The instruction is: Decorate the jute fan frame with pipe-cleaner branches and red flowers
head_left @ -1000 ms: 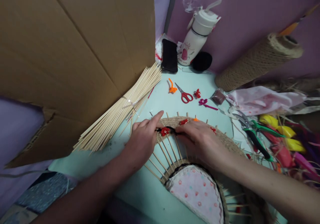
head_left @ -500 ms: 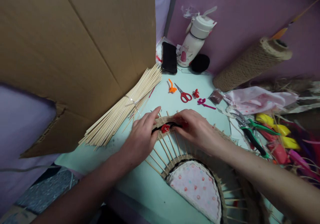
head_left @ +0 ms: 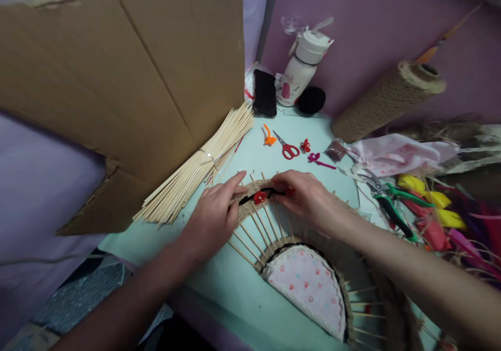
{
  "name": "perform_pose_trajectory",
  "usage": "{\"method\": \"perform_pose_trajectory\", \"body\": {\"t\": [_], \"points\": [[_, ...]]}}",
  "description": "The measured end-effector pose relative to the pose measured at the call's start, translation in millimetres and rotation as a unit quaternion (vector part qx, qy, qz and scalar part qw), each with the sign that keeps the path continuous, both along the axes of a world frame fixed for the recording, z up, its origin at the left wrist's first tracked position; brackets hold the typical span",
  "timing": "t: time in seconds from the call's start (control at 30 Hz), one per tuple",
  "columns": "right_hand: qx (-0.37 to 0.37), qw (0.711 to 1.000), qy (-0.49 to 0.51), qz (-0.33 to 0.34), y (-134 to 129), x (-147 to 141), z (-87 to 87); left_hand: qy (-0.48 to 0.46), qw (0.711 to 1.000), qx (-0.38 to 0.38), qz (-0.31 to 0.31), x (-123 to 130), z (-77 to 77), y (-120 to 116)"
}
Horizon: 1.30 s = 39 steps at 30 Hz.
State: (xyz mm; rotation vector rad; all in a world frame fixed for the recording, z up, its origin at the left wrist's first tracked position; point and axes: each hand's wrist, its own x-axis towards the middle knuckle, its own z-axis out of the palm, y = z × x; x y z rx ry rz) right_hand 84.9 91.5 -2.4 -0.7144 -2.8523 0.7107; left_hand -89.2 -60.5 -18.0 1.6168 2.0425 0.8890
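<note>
A woven fan-shaped piece (head_left: 282, 244) with thin wooden spokes and a pink flowered cloth half-circle (head_left: 305, 285) lies on the pale green table. Around its outer woven band runs a black strip, and a red flower (head_left: 259, 197) sits there between my hands. My left hand (head_left: 215, 210) grips the band's left part, thumb below and fingers over the top. On the right, my right hand (head_left: 303, 197) pinches the band and the black strip, its fingertips beside another red bit partly hidden under them.
Bundled sticks (head_left: 199, 163) lean by a cardboard sheet (head_left: 156, 69). Beyond my hands are red scissors (head_left: 289, 150), small pipe-cleaner flowers (head_left: 314, 158), a phone (head_left: 265, 92) and a white bottle (head_left: 299, 71). At right are a twine roll (head_left: 383, 100) and green-handled pliers (head_left: 395, 218).
My left hand has shifted slightly left and down along the band, showing more of it. My right hand keeps its place, and the view has moved a little.
</note>
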Motion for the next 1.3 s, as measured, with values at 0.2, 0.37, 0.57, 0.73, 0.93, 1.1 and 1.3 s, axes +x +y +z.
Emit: {"method": "perform_pose_trajectory", "body": {"t": [0.2, 0.37, 0.57, 0.73, 0.93, 1.1, 1.3], "points": [[0.005, 1.000, 0.009, -0.007, -3, 5, 0.9, -0.027, 0.996, -0.071, -0.056, 1, 19.6, 32], [0.013, 1.000, 0.012, -0.023, -5, 3, -0.2, -0.037, 0.994, -0.073, -0.073, 0, 16.1, 52], [0.021, 0.999, 0.008, -0.037, -2, 2, -4.4, -0.083, 0.992, -0.059, -0.068, -9, 9.6, 60], [0.018, 0.999, 0.011, -0.040, -1, 3, -9.1, -0.003, 0.990, -0.120, -0.077, -18, 9.0, 76], [0.024, 0.999, 0.019, -0.035, 1, 3, -11.7, 0.062, 0.975, -0.196, -0.082, -23, 1.2, 91], [0.028, 0.999, 0.018, -0.031, 1, 2, -11.2, 0.074, 0.964, -0.239, -0.087, -22, 4.7, 97], [0.029, 0.999, 0.023, -0.028, 2, 0, -11.8, 0.104, 0.949, -0.276, -0.106, -21, 9.3, 104]]}}
